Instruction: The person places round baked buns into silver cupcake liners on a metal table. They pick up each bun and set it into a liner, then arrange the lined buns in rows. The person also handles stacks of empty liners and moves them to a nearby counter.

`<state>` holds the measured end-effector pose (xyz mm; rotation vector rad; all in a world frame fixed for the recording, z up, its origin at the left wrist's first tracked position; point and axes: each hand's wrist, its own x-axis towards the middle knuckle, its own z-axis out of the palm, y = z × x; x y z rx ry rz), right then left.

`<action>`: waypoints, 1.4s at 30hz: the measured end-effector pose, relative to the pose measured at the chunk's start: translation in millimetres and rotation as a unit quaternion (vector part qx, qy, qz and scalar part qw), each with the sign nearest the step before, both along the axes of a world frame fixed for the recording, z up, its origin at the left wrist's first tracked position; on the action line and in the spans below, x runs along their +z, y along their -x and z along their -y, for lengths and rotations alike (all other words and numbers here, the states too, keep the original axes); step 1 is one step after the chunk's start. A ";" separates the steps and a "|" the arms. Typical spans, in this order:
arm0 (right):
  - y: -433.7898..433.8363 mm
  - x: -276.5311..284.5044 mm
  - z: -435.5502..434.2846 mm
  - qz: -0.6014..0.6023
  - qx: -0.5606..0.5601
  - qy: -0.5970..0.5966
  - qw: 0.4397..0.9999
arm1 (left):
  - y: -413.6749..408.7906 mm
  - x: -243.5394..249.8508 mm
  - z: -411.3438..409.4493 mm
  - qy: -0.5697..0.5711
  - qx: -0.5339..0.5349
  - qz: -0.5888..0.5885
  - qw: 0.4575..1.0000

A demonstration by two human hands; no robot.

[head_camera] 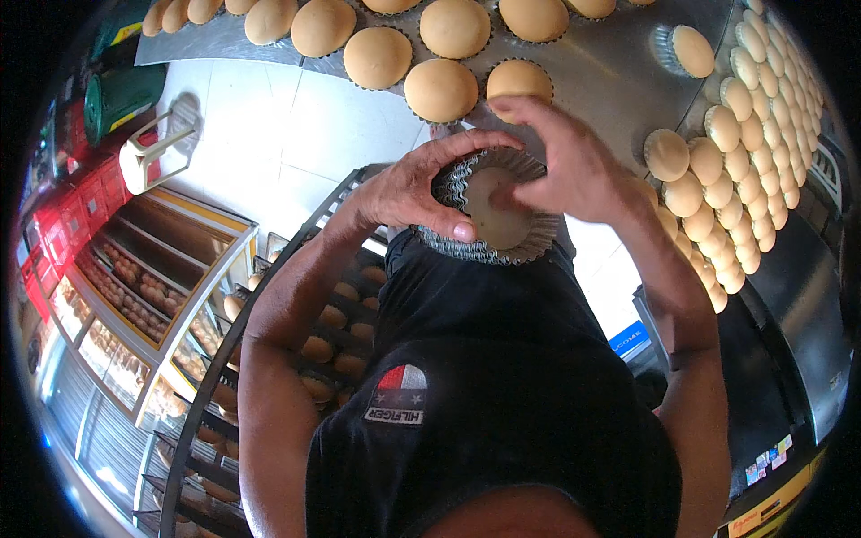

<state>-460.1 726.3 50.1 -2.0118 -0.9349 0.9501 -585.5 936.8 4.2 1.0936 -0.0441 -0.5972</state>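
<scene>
My left hand (424, 185) grips a stack of nested fluted metal baking tins (538, 243) from the left side, held in front of my waist. The topmost tin faces up and shows its pale, flat bottom. My right hand (578, 165) is blurred, with thumb and fingers apart. Its thumb is over the inside of the top tin, and its fingertips lie at the near edge of a round golden bun (519, 82) on the metal table (592, 87). Whether the fingertips touch that bun cannot be told. Another bun (441, 91) sits in its fluted tin beside it.
Many buns (723, 191) are piled at the right. One bun (694, 52) lies tilted against its tin. A dark metal rack (202, 397) with trays of buns stands close on my left. Beyond it are a glass display case (245, 232), a plastic stool (138, 161) and red crates (81, 202).
</scene>
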 end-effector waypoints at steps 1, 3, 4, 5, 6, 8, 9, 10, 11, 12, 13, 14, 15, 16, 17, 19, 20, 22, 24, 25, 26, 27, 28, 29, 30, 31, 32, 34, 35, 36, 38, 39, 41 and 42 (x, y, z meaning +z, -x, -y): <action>-0.4 -1.4 -0.5 -0.007 0.006 0.000 1.000 | 1.3 -3.1 -0.8 -0.008 0.002 0.024 1.000; 0.7 0.2 -8.2 -0.021 0.014 0.001 1.000 | 3.9 -4.7 0.1 0.025 0.003 0.011 1.000; 13.5 5.8 -9.0 -0.007 0.023 0.008 1.000 | 4.5 -5.2 -0.4 0.041 0.002 0.003 0.999; 13.2 6.4 -10.0 -0.020 0.020 0.007 1.000 | 4.7 -5.4 -2.1 0.035 0.004 0.003 0.999; 11.1 8.0 -9.3 -0.032 0.020 0.006 0.999 | 5.8 -5.3 -2.7 0.028 0.008 0.003 1.000; 1.7 -1.0 -4.8 -0.011 -0.001 0.030 0.999 | 6.8 -4.8 -3.6 0.012 0.011 0.018 1.000; 3.3 -1.6 -5.8 -0.019 -0.001 0.024 1.000 | 4.0 -4.6 -4.5 0.003 0.009 0.035 0.999; 6.1 -0.8 -7.3 -0.028 0.000 0.018 0.999 | 2.3 -4.7 -5.4 -0.007 0.007 0.053 0.999; 10.0 0.2 -8.9 -0.036 0.001 0.012 0.999 | 2.9 -5.1 -6.8 -0.007 0.007 0.034 0.999; 19.5 1.8 -10.4 0.007 0.026 -0.004 1.000 | 6.3 -5.4 -8.3 -0.006 0.006 0.014 1.000; 17.6 3.2 -11.7 -0.011 0.018 0.001 1.000 | 8.6 -5.6 -9.4 -0.006 0.004 -0.007 1.000; 12.0 5.0 -13.7 -0.029 0.009 0.007 1.000 | 9.0 -5.8 -9.6 -0.006 0.005 0.001 1.000; 5.3 4.5 -14.6 -0.044 0.001 0.012 0.999 | 7.3 -5.8 -9.4 -0.006 0.007 0.011 1.000; -1.0 -11.4 -8.5 0.004 -0.029 0.048 0.998 | 6.3 -5.6 -9.1 -0.006 0.008 0.021 1.000; 4.0 -14.6 -7.0 -0.018 -0.024 0.034 0.999 | 7.4 -6.1 -8.8 0.002 0.007 0.015 1.000; 15.1 -11.1 -10.2 -0.068 -0.013 0.008 0.998 | 12.0 -8.5 -7.5 0.019 0.006 -0.001 1.000; 18.8 -1.9 -9.5 -0.048 0.018 0.002 0.999 | 12.0 -8.1 -8.5 0.008 0.004 -0.011 1.000; 10.3 -1.0 -8.7 -0.088 -0.007 0.017 0.996 | 6.1 0.5 -11.5 -0.013 -0.004 -0.025 1.000; -5.1 -12.0 -5.7 -0.081 -0.066 0.085 0.991 | 5.7 -1.1 -10.6 -0.021 -0.004 -0.017 1.000; -3.1 -13.8 -2.6 -0.110 -0.058 0.063 0.990 | 4.6 -2.2 -9.8 -0.025 -0.004 -0.011 1.000; 2.8 -12.9 -0.9 -0.139 -0.050 0.041 0.988 | 4.2 -2.4 -10.6 -0.031 -0.007 -0.015 0.999; 10.3 -8.4 -1.5 -0.170 -0.042 0.021 0.984 | 5.7 -3.0 -10.5 -0.035 -0.011 -0.022 0.999; 17.6 -6.7 -1.8 -0.095 -0.016 -0.029 0.995 | 2.5 -4.7 -10.9 -0.037 -0.018 -0.020 0.999; 19.6 -12.6 1.2 -0.056 -0.015 -0.057 0.997 | 2.5 -4.0 -11.4 -0.049 -0.020 -0.023 0.998; 10.2 -14.1 4.9 -0.113 -0.040 -0.019 0.993 | 1.1 0.2 -12.1 -0.060 -0.017 -0.020 0.998; -1.2 -15.9 11.2 -0.167 -0.067 0.019 0.983 | 0.4 2.1 -12.5 -0.072 -0.014 -0.016 0.997; -12.4 -18.1 23.3 -0.202 -0.148 -0.014 0.968 | 0.2 -1.9 -13.6 -0.076 -0.014 -0.011 0.997; -52.4 -33.2 63.2 -0.157 -0.227 -0.027 0.961 | 7.0 -10.8 -9.7 -0.055 0.023 -0.005 0.998; -84.7 -52.9 94.1 -0.014 -0.267 -0.020 0.963 | 8.0 -12.3 -8.8 -0.056 0.021 -0.014 0.998; -118.9 -67.8 122.5 0.127 -0.300 -0.013 0.945 | 10.3 -14.2 -10.0 -0.059 0.020 -0.025 0.998; -189.3 -58.4 162.2 0.223 -0.315 0.126 0.914 | 7.4 -11.1 -10.0 -0.078 0.012 -0.043 0.996; -209.8 -56.7 162.3 0.267 -0.269 0.160 0.911 | 8.7 -11.3 -8.3 -0.075 0.026 -0.042 0.996; -237.4 -58.0 161.6 0.345 -0.176 0.227 0.894 | 12.1 -9.2 -5.9 -0.070 0.050 -0.047 0.995; -250.4 -74.1 170.8 0.320 -0.149 0.211 0.912 | 10.1 -7.5 -4.4 -0.065 0.051 -0.053 0.995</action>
